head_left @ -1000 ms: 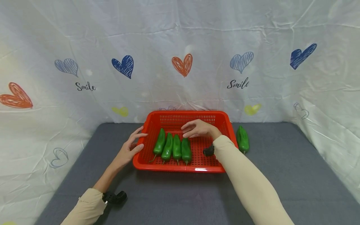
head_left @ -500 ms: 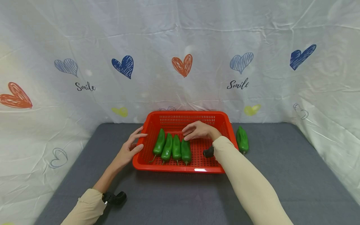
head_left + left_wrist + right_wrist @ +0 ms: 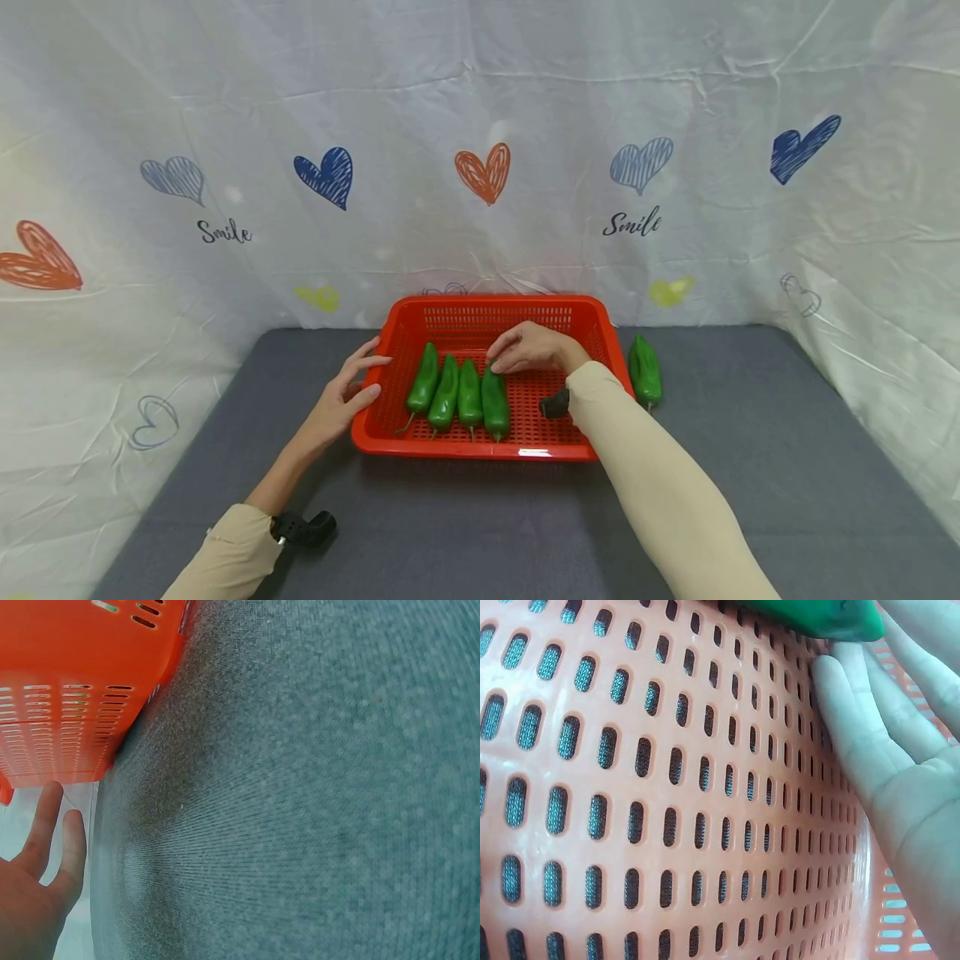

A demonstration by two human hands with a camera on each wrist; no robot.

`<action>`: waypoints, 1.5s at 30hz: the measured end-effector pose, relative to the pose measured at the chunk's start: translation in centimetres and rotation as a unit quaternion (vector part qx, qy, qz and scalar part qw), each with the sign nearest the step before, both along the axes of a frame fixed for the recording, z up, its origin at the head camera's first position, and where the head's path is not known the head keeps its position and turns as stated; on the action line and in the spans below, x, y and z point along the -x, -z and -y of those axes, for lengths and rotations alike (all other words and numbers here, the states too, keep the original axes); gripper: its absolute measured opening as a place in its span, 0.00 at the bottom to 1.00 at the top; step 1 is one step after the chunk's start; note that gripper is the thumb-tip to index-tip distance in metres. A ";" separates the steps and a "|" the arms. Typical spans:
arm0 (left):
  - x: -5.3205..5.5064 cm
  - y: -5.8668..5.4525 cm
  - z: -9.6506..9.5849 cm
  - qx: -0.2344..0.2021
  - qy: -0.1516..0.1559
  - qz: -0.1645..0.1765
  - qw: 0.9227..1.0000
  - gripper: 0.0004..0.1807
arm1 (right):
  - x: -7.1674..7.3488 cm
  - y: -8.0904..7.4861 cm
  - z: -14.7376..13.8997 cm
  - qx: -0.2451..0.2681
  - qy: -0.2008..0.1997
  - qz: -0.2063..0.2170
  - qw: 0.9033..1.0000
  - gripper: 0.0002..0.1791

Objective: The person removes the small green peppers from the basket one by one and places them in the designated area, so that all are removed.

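One left hand (image 3: 339, 403), fingers spread at the left rim of a red basket (image 3: 450, 448), one right hand (image 3: 531, 347), fingertips pinching the tip of the rightmost green pepper (image 3: 496, 407) inside

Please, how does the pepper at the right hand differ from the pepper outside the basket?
The inside pepper lies in the basket; the outside pepper lies on the gray table.
The right hand touches the inside pepper; no hand touches the outside pepper.
The inside pepper has close neighbours; the outside pepper lies alone.
Both are green, stems toward the person.
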State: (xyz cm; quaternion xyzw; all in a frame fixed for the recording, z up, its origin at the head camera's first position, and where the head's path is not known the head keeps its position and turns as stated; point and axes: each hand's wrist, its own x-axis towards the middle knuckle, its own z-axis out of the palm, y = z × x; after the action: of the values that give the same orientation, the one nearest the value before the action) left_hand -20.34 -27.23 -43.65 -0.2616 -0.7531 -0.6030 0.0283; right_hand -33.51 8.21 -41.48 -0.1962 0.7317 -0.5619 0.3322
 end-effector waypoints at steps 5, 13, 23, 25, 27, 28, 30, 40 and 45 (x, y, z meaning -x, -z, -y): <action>0.0 -0.1 0.0 0.004 0.000 -0.005 1.000 0.23 | -0.1 -0.2 0.0 0.010 -0.003 0.014 1.000 0.16; 0.0 0.0 0.1 0.016 -0.011 -0.007 1.000 0.23 | -0.1 -0.4 -0.1 0.022 0.001 0.034 0.999 0.18; 0.1 0.1 0.1 0.025 -0.016 -0.009 1.000 0.23 | 0.1 -0.5 -0.1 0.032 -0.020 0.041 0.998 0.20; 0.1 0.1 0.1 0.024 -0.019 -0.008 1.000 0.23 | 0.1 -0.5 -0.1 0.035 -0.023 0.049 0.998 0.20; 0.0 0.1 0.1 0.023 -0.019 -0.006 1.000 0.23 | 0.1 -0.5 -0.1 0.038 -0.026 0.056 0.997 0.21; 0.0 0.1 0.1 0.023 -0.021 -0.006 1.000 0.23 | 0.1 -0.5 -0.1 0.040 -0.027 0.060 0.997 0.22; 0.0 0.0 0.1 0.023 -0.020 -0.004 1.000 0.23 | 0.1 -0.5 -0.1 0.043 -0.030 0.066 0.996 0.23; -0.1 -0.1 0.0 0.011 -0.010 -0.001 1.000 0.23 | 0.2 -0.8 0.0 0.040 -0.045 0.023 0.998 0.25; -0.1 -0.1 0.0 0.006 -0.007 0.005 1.000 0.23 | 0.1 -1.2 0.0 0.037 -0.031 0.021 0.999 0.26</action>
State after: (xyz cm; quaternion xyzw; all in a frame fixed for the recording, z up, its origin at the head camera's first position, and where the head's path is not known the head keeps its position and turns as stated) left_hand -20.27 -27.27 -43.59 -0.2536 -0.7585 -0.5997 0.0275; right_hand -33.65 8.19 -40.27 -0.2193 0.6966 -0.5821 0.3575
